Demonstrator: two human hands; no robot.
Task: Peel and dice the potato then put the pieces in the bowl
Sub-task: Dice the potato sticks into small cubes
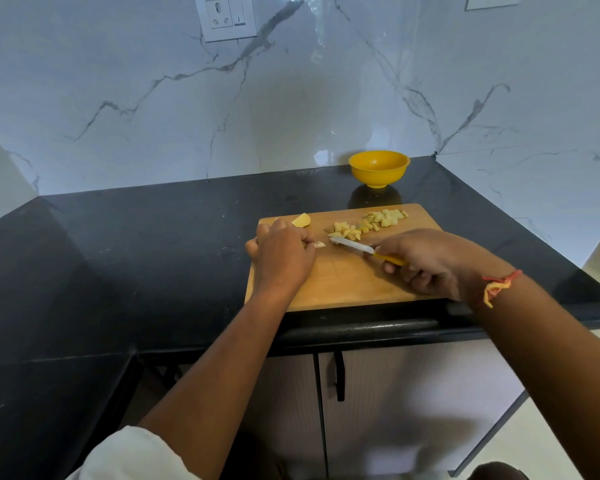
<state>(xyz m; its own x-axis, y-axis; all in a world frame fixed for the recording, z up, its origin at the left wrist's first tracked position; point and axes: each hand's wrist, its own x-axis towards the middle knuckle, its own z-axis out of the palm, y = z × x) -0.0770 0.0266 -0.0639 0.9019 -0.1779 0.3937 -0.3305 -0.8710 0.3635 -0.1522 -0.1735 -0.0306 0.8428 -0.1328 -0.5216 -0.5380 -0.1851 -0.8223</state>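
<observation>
A wooden cutting board (343, 282) lies on the black counter. My left hand (283, 252) curls over a small potato piece (320, 244) on the board and pins it with the fingertips. My right hand (426, 259) grips the yellow handle of a knife (352, 244), whose blade points left toward that piece. Diced potato pieces (371, 221) lie in a loose row along the board's far side. A larger peeled potato chunk (301, 220) sits at the far left corner. The yellow bowl (379, 168) stands behind the board by the wall.
The black counter (146, 244) runs left and wraps round a corner. Marble wall panels rise behind it, with a socket plate (226, 17) high up. Cabinet doors with a dark handle (340, 375) sit below the counter edge.
</observation>
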